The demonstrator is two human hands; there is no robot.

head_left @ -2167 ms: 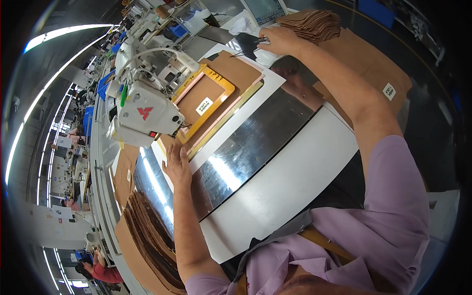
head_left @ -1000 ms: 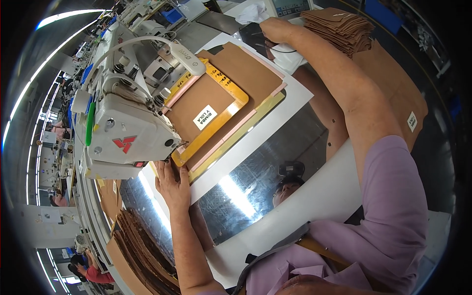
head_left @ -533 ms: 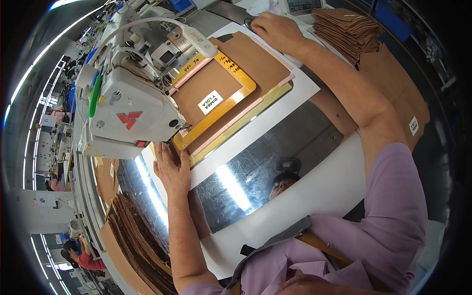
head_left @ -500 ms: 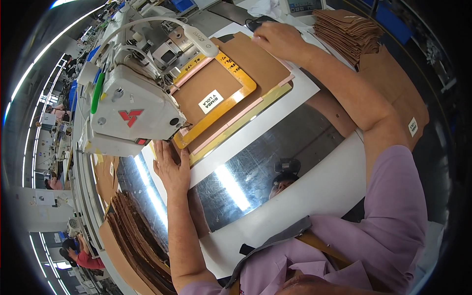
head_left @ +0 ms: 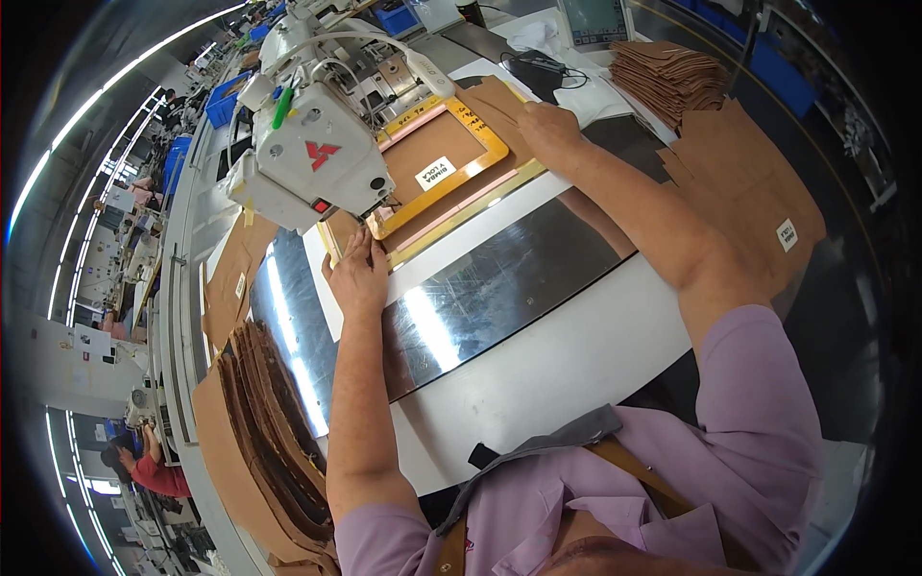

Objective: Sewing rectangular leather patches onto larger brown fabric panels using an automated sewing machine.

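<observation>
A yellow rectangular frame (head_left: 493, 146) lies on a brown panel (head_left: 499, 108) under the white sewing machine head (head_left: 309, 154). Inside the frame sits a brown piece with a white printed label (head_left: 435, 173). Pink and yellow strips edge the stack along its near side. My left hand (head_left: 358, 276) rests by the near left corner of the stack, just below the machine head, its fingers stretched out and apart. At the panel's right edge, my right hand (head_left: 552, 136) has its fingers curled on the brown panel; its fingertips are partly hidden.
A shiny metal plate (head_left: 509, 278) covers part of the white worktop (head_left: 538, 355). Brown panels are stacked at the near left (head_left: 254, 451) and far right (head_left: 667, 77). Another labelled brown panel (head_left: 749, 182) lies under my right arm. A black cable (head_left: 538, 72) and a screen (head_left: 594, 21) are behind.
My right hand has come back from the far corner to the panel's right edge, and its fingers have curled. My left hand stays by the near left corner. The whole view has shifted.
</observation>
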